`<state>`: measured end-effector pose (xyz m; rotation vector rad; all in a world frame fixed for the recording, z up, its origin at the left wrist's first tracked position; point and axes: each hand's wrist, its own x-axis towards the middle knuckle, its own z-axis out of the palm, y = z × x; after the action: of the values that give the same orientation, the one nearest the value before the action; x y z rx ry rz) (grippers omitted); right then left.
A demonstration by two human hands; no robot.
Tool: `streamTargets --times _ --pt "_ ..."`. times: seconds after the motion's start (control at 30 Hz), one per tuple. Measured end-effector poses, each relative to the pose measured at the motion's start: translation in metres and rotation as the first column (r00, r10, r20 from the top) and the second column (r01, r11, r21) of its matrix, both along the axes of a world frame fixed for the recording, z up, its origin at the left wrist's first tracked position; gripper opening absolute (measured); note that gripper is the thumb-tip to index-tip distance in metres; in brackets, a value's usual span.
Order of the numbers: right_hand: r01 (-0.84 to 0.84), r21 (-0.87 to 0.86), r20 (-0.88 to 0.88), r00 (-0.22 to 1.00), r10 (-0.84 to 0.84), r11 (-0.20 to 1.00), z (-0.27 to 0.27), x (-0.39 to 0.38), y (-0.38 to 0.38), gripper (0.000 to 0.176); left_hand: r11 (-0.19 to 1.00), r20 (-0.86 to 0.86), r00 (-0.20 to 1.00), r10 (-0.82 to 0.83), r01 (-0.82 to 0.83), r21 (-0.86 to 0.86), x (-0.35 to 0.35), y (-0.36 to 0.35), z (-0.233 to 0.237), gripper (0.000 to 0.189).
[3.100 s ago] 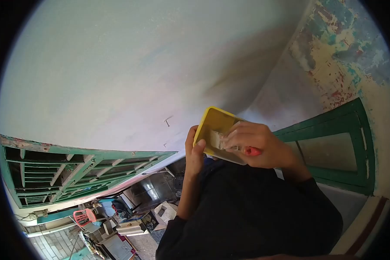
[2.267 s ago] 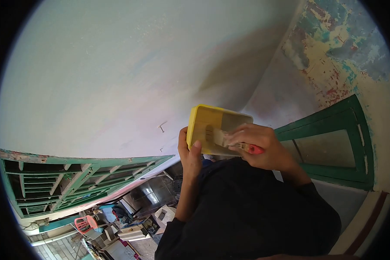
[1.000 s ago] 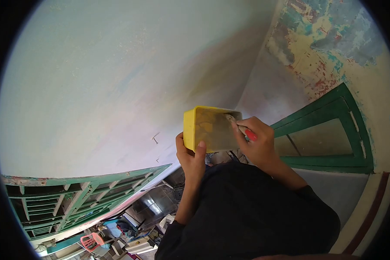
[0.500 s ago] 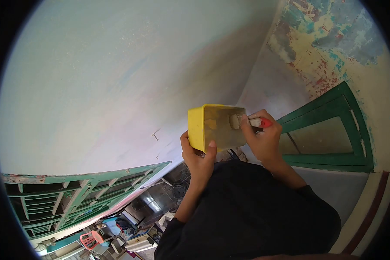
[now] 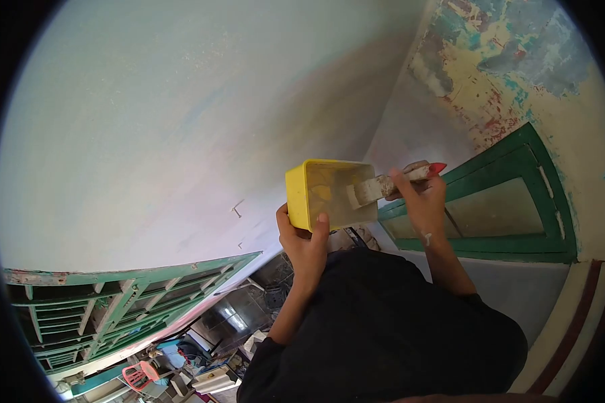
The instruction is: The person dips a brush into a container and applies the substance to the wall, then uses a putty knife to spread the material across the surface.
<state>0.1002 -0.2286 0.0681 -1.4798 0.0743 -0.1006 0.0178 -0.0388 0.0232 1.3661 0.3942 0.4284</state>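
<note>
My left hand [image 5: 304, 243] grips a yellow plastic tub [image 5: 297, 199] from below, its thumb over the near rim. The tub is tilted with its opening toward my right, and a whitish coating covers the inside. In my right hand [image 5: 420, 201] is a paintbrush [image 5: 382, 189], its handle crusted with pale paint and red at the end. The bristles lie inside the tub, over its coated inner surface. A white smear shows on my right wrist.
A pale painted wall [image 5: 168, 134] with nails fills the left and middle. Peeling paint [image 5: 497, 74] covers the upper right wall. A green-framed panel [image 5: 548, 195] is at right, a green window grille [image 5: 107, 309] lower left. A pink chair [image 5: 140, 375] stands among clutter far below.
My right hand has shifted right and turned, so more of the brush shows and its red end sits higher and farther right. The tub has moved slightly left.
</note>
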Motion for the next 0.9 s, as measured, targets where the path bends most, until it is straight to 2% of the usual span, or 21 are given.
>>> streamTargets --times 0.07,0.27,0.37,0.57,0.7,0.77,0.9 --pt "-0.061 0.004 -0.005 0.998 0.061 0.998 -0.009 -0.006 -0.003 0.020 1.000 0.000 1.000 0.015 -0.015 0.007 0.001 -0.001 -0.004 0.047" --pt "-0.047 0.108 0.080 0.996 0.038 0.993 -0.021 -0.024 -0.006 0.019 0.996 0.018 0.998 0.060 -0.059 -0.069 0.006 0.002 -0.007 0.045" --pt "-0.020 0.058 0.137 0.991 0.012 0.998 -0.024 -0.026 -0.012 0.019 0.997 0.017 0.997 0.076 -0.076 -0.022 0.006 0.002 -0.008 0.044" --pt "0.016 -0.011 0.170 0.985 -0.014 1.000 -0.014 -0.027 -0.024 0.019 0.996 0.024 0.997 0.078 -0.077 -0.049 0.007 0.000 -0.010 0.044" --pt "0.061 0.017 0.169 0.984 -0.063 0.998 -0.011 -0.027 -0.027 0.018 0.991 0.049 0.993 0.109 -0.104 -0.086 0.009 -0.001 -0.010 0.043" --pt "0.145 0.040 0.223 0.963 -0.151 0.989 -0.008 -0.027 -0.024 0.018 0.989 0.001 0.993 0.120 -0.120 -0.086 0.008 0.001 -0.006 0.042" --pt "0.112 0.049 0.191 0.974 -0.119 0.992 -0.006 -0.021 -0.014 0.018 0.987 0.004 0.993 0.116 -0.115 -0.113 0.008 0.001 -0.007 0.041"
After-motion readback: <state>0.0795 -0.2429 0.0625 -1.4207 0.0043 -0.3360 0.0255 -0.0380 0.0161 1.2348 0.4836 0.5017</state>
